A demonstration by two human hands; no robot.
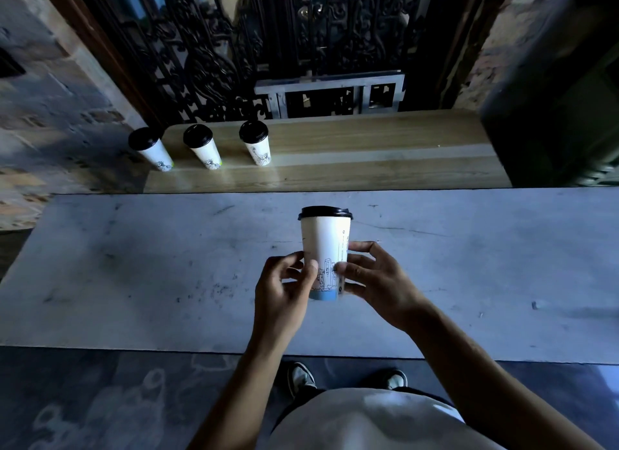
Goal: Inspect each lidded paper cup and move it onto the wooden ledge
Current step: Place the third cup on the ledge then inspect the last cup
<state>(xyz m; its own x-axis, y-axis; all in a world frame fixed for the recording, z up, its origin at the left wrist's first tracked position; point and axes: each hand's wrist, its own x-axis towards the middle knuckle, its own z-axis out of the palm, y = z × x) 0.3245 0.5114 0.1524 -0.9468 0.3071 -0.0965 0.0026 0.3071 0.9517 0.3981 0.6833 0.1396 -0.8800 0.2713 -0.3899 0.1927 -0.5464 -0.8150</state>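
Note:
A white paper cup (325,245) with a black lid and a blue band at its base is held upright above the grey table (134,275). My left hand (283,287) grips its lower left side and my right hand (371,282) grips its lower right side, fingertips on the printed drawing. Three more lidded white cups stand in a row at the left end of the wooden ledge (368,155): one at the far left corner (150,150), one in the middle (202,148), one on the right (256,143).
A black ornate iron grille (234,47) and a metal frame (335,94) rise behind the ledge. A dark green bulky object (562,114) stands at the ledge's right end. Stone wall lies to the left. My shoes (301,379) show below the table's near edge.

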